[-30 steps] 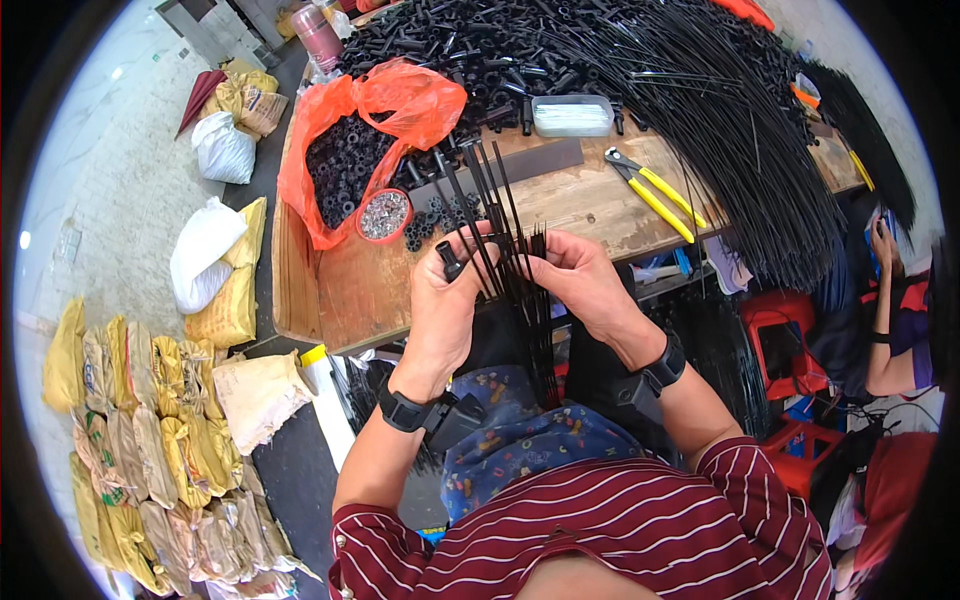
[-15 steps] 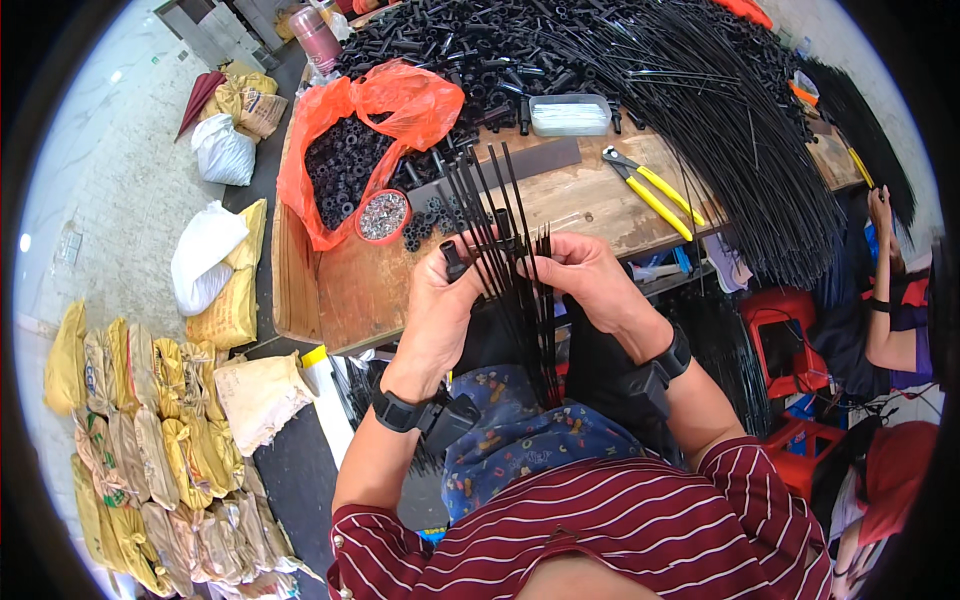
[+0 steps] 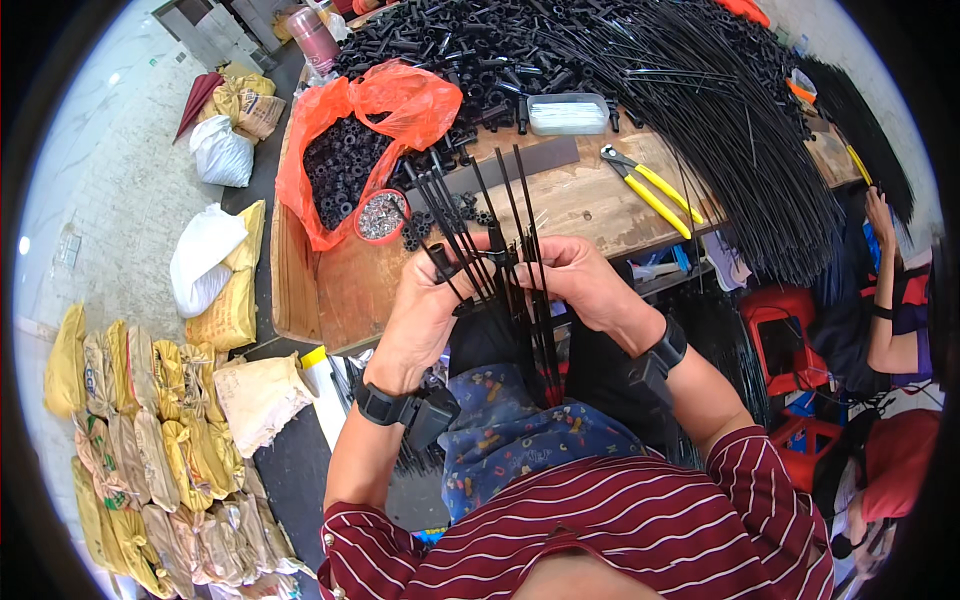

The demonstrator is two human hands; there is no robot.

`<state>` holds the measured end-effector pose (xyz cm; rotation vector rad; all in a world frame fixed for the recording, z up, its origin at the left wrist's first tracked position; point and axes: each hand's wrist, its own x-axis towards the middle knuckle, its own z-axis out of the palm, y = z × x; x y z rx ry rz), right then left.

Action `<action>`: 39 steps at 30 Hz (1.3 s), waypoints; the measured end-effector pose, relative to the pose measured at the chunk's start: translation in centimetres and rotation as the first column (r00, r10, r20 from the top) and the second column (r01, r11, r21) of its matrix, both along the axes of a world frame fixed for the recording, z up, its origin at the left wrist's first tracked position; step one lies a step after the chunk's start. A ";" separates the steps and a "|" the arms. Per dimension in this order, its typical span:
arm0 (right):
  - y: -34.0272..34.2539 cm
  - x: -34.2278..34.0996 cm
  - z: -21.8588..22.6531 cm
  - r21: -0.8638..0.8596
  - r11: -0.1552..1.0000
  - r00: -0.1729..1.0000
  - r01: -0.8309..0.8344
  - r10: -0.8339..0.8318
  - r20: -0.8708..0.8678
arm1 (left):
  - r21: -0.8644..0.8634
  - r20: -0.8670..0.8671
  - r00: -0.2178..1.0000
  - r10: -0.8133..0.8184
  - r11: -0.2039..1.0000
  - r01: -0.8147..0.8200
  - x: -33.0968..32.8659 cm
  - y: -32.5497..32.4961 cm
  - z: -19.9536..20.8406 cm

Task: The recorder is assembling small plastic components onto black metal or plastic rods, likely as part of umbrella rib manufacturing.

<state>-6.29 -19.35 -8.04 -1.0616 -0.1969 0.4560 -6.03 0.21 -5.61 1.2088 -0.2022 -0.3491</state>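
Note:
In front of my lap, over the table's near edge, several thin black rods (image 3: 520, 325) stand in a loose, fanned bunch. My left hand (image 3: 422, 300) is closed around the left rods, with a short black plastic tube (image 3: 440, 262) showing between thumb and fingers. Pinched fingers of my right hand (image 3: 585, 285) grip the right part of the same bunch. Between the hands another black tubular fitting (image 3: 497, 240) sits among the rods; how they join is too small to tell. The rods' lower ends reach my patterned blue apron (image 3: 540, 435).
Yellow-handled pliers (image 3: 655, 195), a clear plastic box (image 3: 568, 115) and a red tub of small metal bits (image 3: 382, 217) lie on the wooden table (image 3: 350, 300). Behind are a heap of black fittings (image 3: 450, 50), a red bag (image 3: 410, 100) and long black rods (image 3: 740, 150). Another person's arm (image 3: 882, 270) is at right.
The rods have spread wider, several leaning left over my left hand. That hand has shifted slightly left and lower; my right hand stays nearly in place.

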 end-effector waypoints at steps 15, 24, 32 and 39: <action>0.1 0.1 -0.9 0.205 0.965 0.985 -0.164 0.170 -0.014 | -0.037 -0.040 0.993 -0.107 0.994 0.105 1.3 0.2 0.8; -0.2 0.0 -1.4 0.226 0.966 0.976 -0.128 0.164 -0.146 | 0.269 0.266 0.960 -0.089 0.963 0.015 4.8 0.1 4.0; 0.8 -0.9 -1.3 0.247 0.955 0.954 -0.162 0.216 -0.208 | 0.013 0.051 0.993 -0.107 0.994 0.106 5.2 -2.2 3.1; 0.5 -1.2 -1.9 0.237 0.957 0.959 -0.168 0.215 -0.187 | -0.048 -0.047 0.993 -0.107 0.993 0.105 5.3 -2.3 1.9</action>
